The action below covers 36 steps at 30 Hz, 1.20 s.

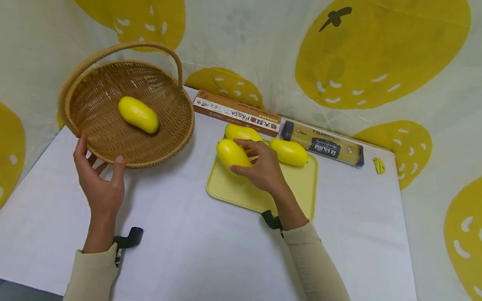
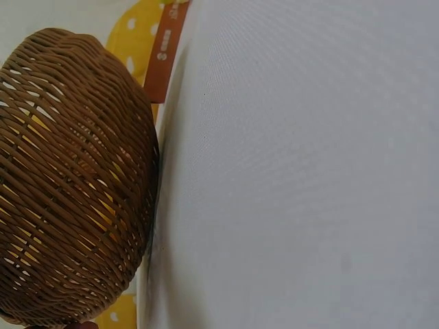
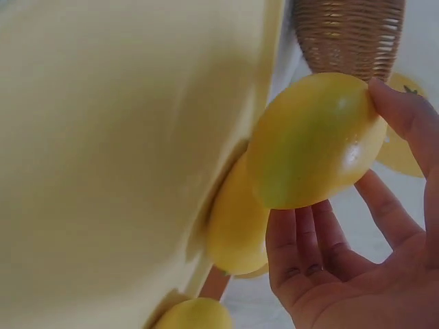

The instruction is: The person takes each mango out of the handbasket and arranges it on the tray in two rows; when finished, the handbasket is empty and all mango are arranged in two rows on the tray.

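Observation:
My left hand [image 1: 104,190] grips the near rim of a round wicker basket [image 1: 168,138] with an arched handle, and the basket is tilted. One yellow mango [image 1: 138,114] lies inside it. Over a pale yellow tray [image 1: 232,195], my right hand [image 1: 265,170] holds another mango [image 3: 315,140] between thumb and fingers; green tints its skin in the right wrist view. Behind it on the tray sit a mango [image 1: 242,132] at the back left and one [image 1: 288,152] at the back right. The left wrist view shows mostly the basket's woven side [image 2: 75,178], with the fingertips barely visible.
A brown pasta box [image 1: 236,113] and a clear pack of spaghetti [image 1: 324,143] lie along the white table's [image 1: 188,242] back edge. A small yellow item [image 1: 379,166] rests at the back right. A lemon-print curtain [image 1: 253,25] hangs close behind.

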### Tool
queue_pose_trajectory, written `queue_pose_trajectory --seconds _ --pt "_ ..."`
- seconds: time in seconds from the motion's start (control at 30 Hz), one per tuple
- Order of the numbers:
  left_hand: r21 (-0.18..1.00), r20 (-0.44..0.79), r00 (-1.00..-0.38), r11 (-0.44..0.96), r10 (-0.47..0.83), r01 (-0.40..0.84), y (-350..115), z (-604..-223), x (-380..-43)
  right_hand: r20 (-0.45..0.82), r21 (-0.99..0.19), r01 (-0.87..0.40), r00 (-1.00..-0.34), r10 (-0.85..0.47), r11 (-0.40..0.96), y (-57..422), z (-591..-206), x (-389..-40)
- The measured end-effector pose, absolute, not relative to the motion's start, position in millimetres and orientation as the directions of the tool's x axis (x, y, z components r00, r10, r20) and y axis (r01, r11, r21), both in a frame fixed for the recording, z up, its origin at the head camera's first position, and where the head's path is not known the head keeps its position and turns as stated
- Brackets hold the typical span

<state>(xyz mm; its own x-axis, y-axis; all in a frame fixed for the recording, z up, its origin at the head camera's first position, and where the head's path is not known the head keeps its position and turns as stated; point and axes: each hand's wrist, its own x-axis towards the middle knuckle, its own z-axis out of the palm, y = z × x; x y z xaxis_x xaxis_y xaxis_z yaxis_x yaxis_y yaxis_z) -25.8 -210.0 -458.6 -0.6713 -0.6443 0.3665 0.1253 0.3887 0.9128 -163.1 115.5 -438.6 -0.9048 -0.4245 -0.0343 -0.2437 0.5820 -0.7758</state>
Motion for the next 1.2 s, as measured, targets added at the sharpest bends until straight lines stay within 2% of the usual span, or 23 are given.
queue_pose_trajectory --seconds 0.2,0.4,0.8,1.03,1.2 --pt "0.907 0.377 -0.674 0.4 -0.635 0.13 -210.4 -460.4 -26.0 -0.074 -0.721 -0.24 -0.906 -0.416 0.65 116.7 -444.4 -171.4" --pt "0.907 0.373 -0.678 0.402 -0.634 0.124 -210.4 -463.0 -26.2 -0.162 -0.697 -0.179 -0.904 -0.396 0.694 112.6 -445.5 -171.8" --pt "0.911 0.369 -0.674 0.394 -0.64 0.125 -209.8 -459.8 -26.7 -0.212 -0.683 -0.171 -0.884 -0.417 0.71 111.0 -446.4 -166.3" --pt "0.91 0.367 -0.676 0.396 -0.64 0.119 -208.3 -459.1 -26.5 -0.187 -0.69 -0.188 -0.887 -0.423 0.699 112.3 -449.1 -167.4" --pt "0.909 0.368 -0.667 0.401 -0.648 0.112 -209.5 -461.4 -27.0 -0.032 -0.751 -0.244 -0.915 -0.403 0.614 105.0 -447.4 -164.2"
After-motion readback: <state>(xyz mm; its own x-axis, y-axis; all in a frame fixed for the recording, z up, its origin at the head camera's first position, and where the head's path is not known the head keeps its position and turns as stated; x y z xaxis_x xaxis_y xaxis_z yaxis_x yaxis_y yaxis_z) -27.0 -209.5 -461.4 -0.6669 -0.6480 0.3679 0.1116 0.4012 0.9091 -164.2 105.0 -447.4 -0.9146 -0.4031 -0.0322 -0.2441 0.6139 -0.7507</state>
